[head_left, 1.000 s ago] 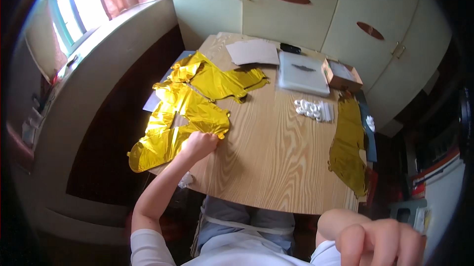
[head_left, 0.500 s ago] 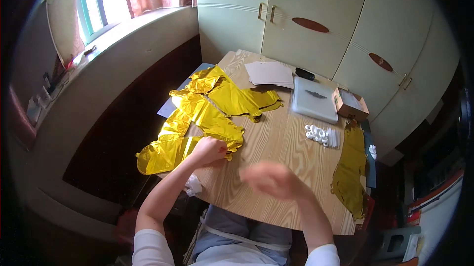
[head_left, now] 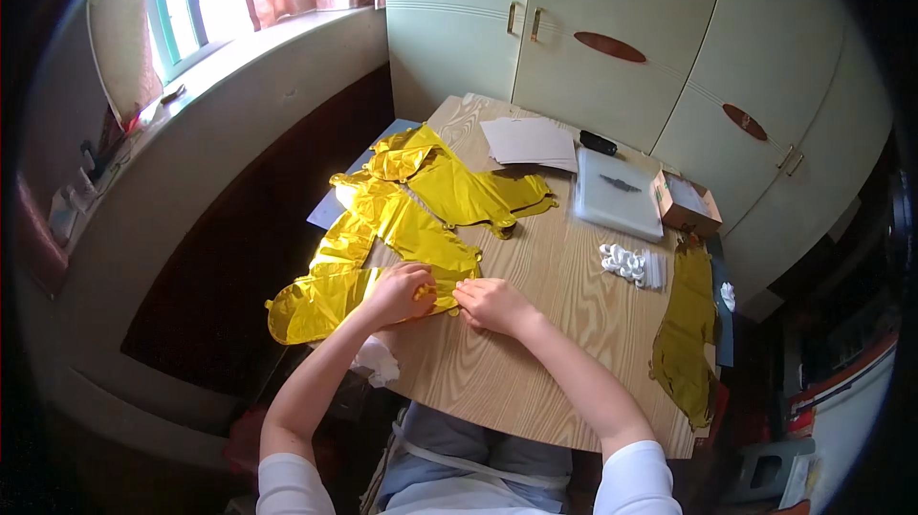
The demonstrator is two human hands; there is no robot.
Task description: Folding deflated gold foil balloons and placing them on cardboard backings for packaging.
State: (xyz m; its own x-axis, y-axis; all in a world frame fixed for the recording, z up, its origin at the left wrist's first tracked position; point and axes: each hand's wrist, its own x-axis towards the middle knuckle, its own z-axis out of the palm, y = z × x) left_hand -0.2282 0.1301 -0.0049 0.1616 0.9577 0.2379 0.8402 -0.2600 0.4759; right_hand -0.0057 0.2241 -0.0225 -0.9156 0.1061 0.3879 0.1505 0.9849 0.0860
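Shiny gold foil balloons (head_left: 411, 223), flat and uninflated, lie overlapping across the left side of the wooden table. My left hand (head_left: 400, 293) has its fingers curled on the near balloon, gripping a bit of the foil near its right end. Close beside it, my right hand (head_left: 492, 305) pinches with thumb and fingers at the balloon's right edge. The pinched spot itself is mostly covered by the fingertips. Another flat gold foil balloon (head_left: 687, 324) lies along the table's right edge.
White coiled ribbons (head_left: 623, 263) and thin white straws (head_left: 655, 271) lie right of centre. Behind them are a stack of clear plastic sheets (head_left: 612, 204), a small cardboard box (head_left: 696, 219), white cards (head_left: 529, 143) and a black case (head_left: 598, 142). Crumpled white tissue (head_left: 378, 362) hangs at the near-left edge.
My right hand has moved left and slightly up to the balloon's right edge, beside my left hand, and closed there. My left hand has stayed on the foil.
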